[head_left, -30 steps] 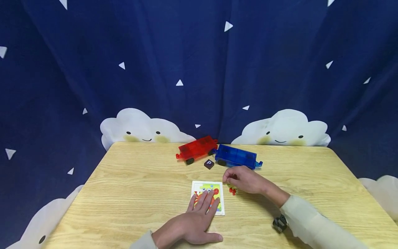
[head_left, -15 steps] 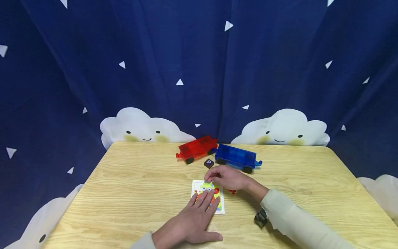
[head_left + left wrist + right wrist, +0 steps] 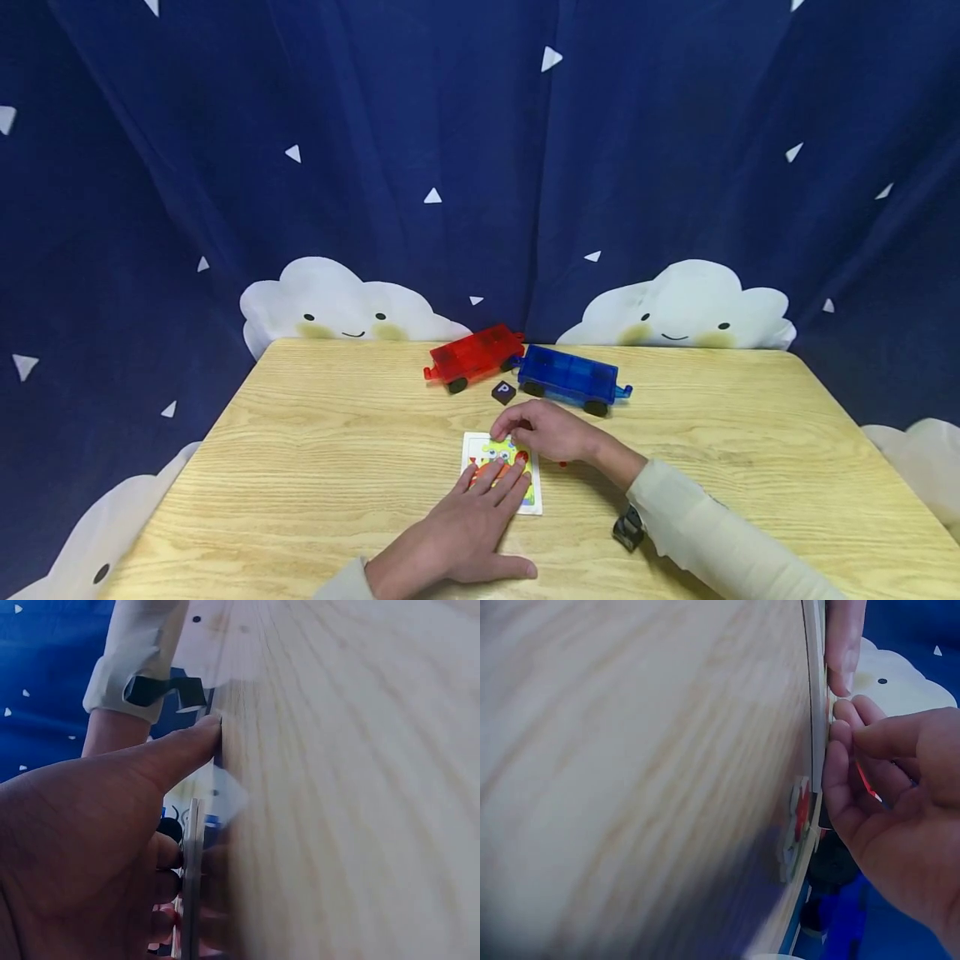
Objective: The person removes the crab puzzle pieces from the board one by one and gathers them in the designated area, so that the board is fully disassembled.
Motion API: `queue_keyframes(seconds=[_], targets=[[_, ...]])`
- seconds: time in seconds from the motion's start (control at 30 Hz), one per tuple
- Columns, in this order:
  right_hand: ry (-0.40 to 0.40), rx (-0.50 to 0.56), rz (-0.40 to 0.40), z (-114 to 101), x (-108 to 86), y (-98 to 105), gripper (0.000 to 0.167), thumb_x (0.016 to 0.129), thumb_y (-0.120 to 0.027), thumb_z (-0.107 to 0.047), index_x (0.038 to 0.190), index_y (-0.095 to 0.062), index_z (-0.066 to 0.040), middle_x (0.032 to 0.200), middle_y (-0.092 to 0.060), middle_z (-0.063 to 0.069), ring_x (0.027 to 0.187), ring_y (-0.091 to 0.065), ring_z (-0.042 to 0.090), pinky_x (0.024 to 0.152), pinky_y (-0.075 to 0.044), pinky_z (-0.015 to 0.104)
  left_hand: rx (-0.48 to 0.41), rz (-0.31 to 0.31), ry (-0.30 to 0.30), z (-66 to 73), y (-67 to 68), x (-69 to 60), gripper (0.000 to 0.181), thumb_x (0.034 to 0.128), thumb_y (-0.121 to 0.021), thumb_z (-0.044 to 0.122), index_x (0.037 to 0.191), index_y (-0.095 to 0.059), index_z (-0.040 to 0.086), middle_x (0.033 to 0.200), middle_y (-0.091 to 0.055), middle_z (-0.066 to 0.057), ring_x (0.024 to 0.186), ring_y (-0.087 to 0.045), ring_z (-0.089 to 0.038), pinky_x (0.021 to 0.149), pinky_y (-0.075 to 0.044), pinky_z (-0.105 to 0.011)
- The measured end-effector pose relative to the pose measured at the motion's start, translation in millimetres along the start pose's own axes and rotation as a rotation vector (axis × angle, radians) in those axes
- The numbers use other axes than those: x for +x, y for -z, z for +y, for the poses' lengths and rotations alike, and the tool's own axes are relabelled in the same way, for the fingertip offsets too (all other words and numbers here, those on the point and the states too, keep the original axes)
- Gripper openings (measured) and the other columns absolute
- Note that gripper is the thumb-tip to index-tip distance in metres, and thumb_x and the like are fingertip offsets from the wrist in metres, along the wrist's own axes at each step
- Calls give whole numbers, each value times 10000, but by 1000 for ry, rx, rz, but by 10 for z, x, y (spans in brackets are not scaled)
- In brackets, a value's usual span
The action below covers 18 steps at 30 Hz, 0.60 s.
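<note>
A square crab puzzle (image 3: 471, 442) in a white frame lies on the table. My left hand (image 3: 468, 533) rests flat across its lower part, fingers straight and thumb spread onto the wood. At the puzzle's top edge is my right hand (image 3: 551, 429), its fingers bent and the thumb close to the fingertips. Whether a piece is between them is hidden, also in the right wrist view, where the hand (image 3: 907, 795) touches the puzzle's face. A loose red puzzle piece (image 3: 563, 464) lies right of the frame, mostly covered by my right hand; its edge shows in the right wrist view.
Behind the puzzle stand a red toy wagon (image 3: 475, 354) and a blue toy wagon (image 3: 570, 375), end to end. In front of them lies a small dark tile (image 3: 504, 392) marked P. A black wrist camera (image 3: 628, 529) hangs under my right sleeve. A dark blue curtain (image 3: 480, 167) backs the table.
My right hand has moved left from beside the loose red piece to the puzzle's top edge, and has stayed about there for the last half second. The left hand has hardly moved.
</note>
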State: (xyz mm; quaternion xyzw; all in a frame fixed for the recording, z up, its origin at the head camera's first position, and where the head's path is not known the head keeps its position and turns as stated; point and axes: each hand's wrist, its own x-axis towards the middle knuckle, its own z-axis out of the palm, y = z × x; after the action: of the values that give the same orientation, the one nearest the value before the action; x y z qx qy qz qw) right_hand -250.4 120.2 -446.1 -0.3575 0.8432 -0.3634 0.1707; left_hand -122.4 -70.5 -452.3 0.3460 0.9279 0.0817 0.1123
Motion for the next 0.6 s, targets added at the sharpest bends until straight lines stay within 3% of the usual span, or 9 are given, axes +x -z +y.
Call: queue_keyframes(seconds=[0.6], targets=[[-71,42,-90,-22,53,67,365,989,-488,66,1184,-745,-105,1102,-712,-39,1021,-632,158,995,-482,412,-1,-2,5,11,8,-4,1022,915,-493,785,1644,-255,109,1699,-195,-51,1551,-150,-272,1184,-218,-574]])
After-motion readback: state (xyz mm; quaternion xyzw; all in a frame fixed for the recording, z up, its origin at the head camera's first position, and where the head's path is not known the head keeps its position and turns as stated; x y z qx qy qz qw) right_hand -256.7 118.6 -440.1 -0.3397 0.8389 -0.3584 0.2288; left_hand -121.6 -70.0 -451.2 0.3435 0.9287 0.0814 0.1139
